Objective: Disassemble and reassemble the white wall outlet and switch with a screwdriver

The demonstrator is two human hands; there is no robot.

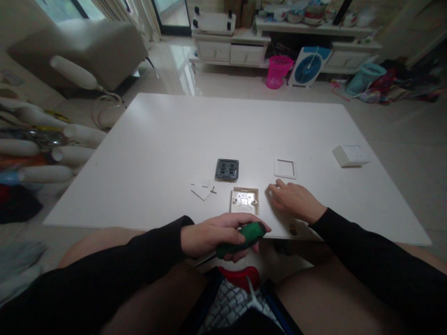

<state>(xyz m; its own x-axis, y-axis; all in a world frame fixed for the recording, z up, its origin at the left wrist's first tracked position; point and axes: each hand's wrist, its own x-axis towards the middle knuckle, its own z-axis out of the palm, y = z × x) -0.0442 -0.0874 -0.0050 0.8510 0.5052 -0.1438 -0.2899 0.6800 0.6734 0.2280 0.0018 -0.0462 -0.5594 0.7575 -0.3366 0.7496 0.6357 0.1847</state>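
At the bottom centre of the frame, our left hand [223, 235] is wrapped around the green handle of a screwdriver [240, 240], its shaft pointing to the lower left, over our lap. Just beyond that hand, a white open box [245, 201] sits near the front edge of the white table [174, 135]. Right of it, our right hand [291, 197] is lowered to the tabletop with fingers curled; we cannot tell whether it grips anything. Just above those fingers lies a square white frame [285, 169]. In the centre we see a dark switch panel [227, 170], with flat white pieces [202, 190] to its lower left. A white carton [351, 156] stands on the right of the tabletop.
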